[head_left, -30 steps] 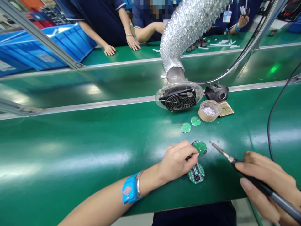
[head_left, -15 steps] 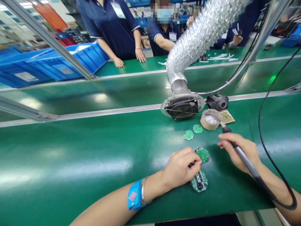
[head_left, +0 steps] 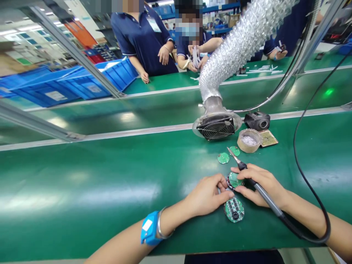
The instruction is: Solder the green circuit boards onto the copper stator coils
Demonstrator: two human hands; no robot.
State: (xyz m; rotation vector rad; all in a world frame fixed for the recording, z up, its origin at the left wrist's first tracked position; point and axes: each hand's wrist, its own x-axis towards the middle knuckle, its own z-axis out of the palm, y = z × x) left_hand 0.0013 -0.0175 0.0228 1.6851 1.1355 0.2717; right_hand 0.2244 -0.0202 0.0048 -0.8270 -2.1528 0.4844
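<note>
My right hand (head_left: 265,187) is closed around a soldering iron (head_left: 262,196), its bare tip pointing up and left, away from the boards in hand. The thumb and a finger of that hand also rest on a round green circuit board (head_left: 235,179). At the left edge of this board, my left hand (head_left: 210,194) pinches it with curled fingers. Just below lies a second round circuit board (head_left: 234,210) with dark parts on its face, close to my left thumb. Further back lie two smaller green boards (head_left: 223,158), one partly behind the iron's tip.
A fume extractor fan (head_left: 218,129) hangs from a silver duct (head_left: 236,47). Right of it stand a round tub of shiny metal bits (head_left: 249,141), a flat pad (head_left: 268,138) and a black holder (head_left: 257,121). The iron's cable (head_left: 299,157) loops at right. Co-workers stand across the bench.
My right hand has brought the soldering iron left from the tub, and its fingers now touch the upper board. My left hand stays at that board's left edge.
</note>
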